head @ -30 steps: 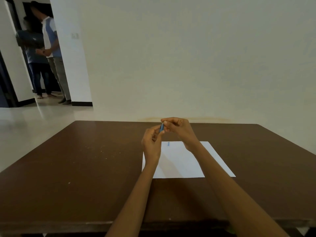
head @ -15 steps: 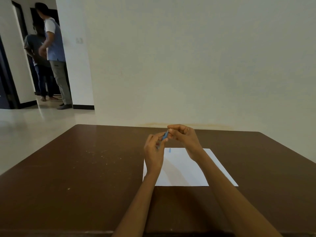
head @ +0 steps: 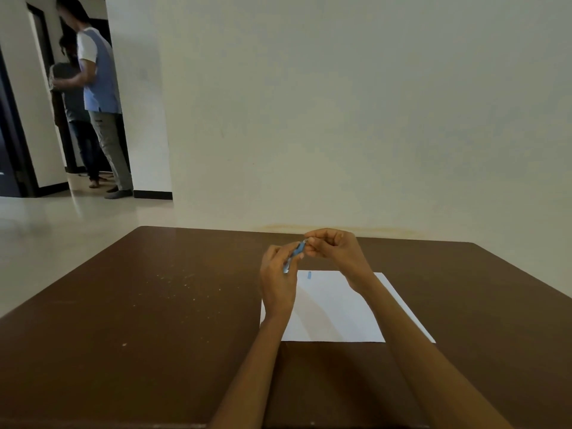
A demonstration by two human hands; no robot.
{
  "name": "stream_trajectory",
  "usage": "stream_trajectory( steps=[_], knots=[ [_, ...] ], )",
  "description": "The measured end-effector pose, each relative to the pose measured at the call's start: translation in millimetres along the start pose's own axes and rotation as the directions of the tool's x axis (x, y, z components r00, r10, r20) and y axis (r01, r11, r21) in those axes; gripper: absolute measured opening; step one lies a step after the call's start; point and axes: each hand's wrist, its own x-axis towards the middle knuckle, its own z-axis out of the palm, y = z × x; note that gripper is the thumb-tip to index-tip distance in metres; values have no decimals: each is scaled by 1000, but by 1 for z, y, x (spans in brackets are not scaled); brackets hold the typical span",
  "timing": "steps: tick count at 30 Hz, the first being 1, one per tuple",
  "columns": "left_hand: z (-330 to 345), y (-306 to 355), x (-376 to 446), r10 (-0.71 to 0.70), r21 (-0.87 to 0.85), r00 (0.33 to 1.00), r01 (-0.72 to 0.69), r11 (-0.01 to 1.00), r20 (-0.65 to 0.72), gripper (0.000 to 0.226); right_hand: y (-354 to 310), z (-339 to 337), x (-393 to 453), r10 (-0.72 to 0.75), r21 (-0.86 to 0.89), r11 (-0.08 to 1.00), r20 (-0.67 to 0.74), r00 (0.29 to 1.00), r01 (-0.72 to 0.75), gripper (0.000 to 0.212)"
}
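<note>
Slim blue stick [head: 295, 252], pen-like in shape, is held in the air above the far edge of a flat white rectangular sheet of paper [head: 334, 308]. It is tilted, with its upper end leaning away and to the right and its lower end towards the near left. Any print on the stick is too small and blurred to read.

The left hand [head: 277, 275] has its fingers curled round the lower part of the stick. The right hand [head: 334, 252] pinches the upper tip between thumb and forefinger, its other fingers folded in. Both hands hang clear of the sheet. The left forearm crosses the sheet's left edge and the right forearm crosses its right half.

A tiny blue oblong piece [head: 308, 274] lies alone on the sheet, close to its far edge and below the hands. The sheet rests flat on a smooth dark brown worktop [head: 139, 335] with a dull sheen. Pale specks [head: 182, 283] are scattered on the worktop to the left of the sheet.

Beyond the sheet, the worktop ends near a plain off-white wall [head: 340, 119] with a faint yellowish streak [head: 325, 226] low on it. Far off to the left of the sheet, a glossy pale floor [head: 62, 230] runs to a doorway. There a person in a light blue and white top and grey trousers [head: 100, 88] stands in front of a person in dark clothes [head: 69, 97].
</note>
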Motion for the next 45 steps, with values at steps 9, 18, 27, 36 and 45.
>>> stream_trajectory(
  steps=[9, 18, 27, 36, 45],
  knots=[
    [-3, 2, -1, 77, 98, 997, -76, 992, -5, 29, -8, -4, 4, -70, -273, 959, 17, 997, 72, 15],
    [-4, 4, -1, 59, 130, 998, -59, 990, 0, 27, -8, 1, -1, 15, -200, 980, -30, 999, -21, 18],
    [-3, 6, -1, 16, 12, 1000, -17, 1000, 22, 24, -2, 6, -5, -93, -203, 977, -93, 991, 72, 13],
    [3, 0, -1, 23, -25, 997, -21, 999, 76, 25, 4, -11, -3, 29, 2, 1000, -126, 992, -29, 17],
    [8, -5, 0, -104, -50, 992, 108, 993, 75, 23, 55, 13, 13, 300, -811, 541, -60, 952, -222, 30]
  ],
)
